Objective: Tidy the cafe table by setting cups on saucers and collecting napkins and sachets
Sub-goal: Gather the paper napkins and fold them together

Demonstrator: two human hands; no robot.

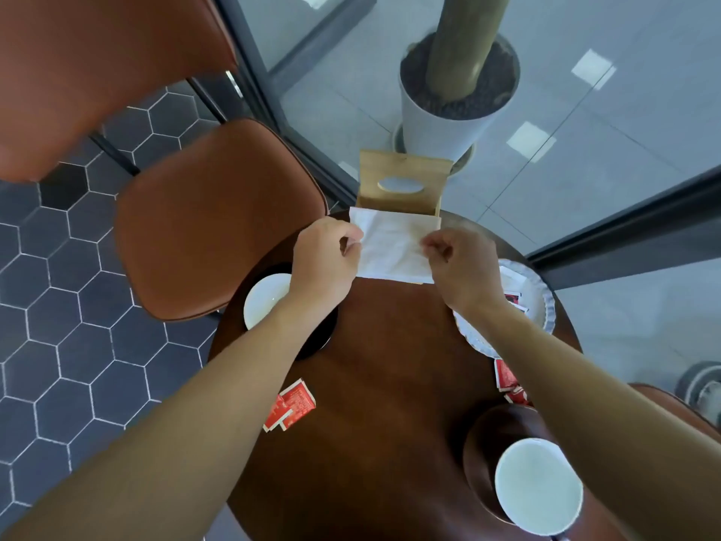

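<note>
A white napkin [392,247] is stretched between my left hand [325,255] and my right hand [458,263], each pinching one side edge, just in front of a wooden napkin holder [404,181] at the table's far edge. A white cup [265,298] stands on a dark saucer [318,341] under my left forearm. Another white cup [538,486] sits on a brown saucer [483,454] at the near right. Red sachets [292,404] lie near the left edge, and more red sachets [507,378] lie beside my right forearm.
The round dark wooden table [390,384] carries a white fluted dish [544,302] at the right holding sachets. A brown chair [210,216] stands to the left. Behind the table are a glass wall and a white planter [444,126].
</note>
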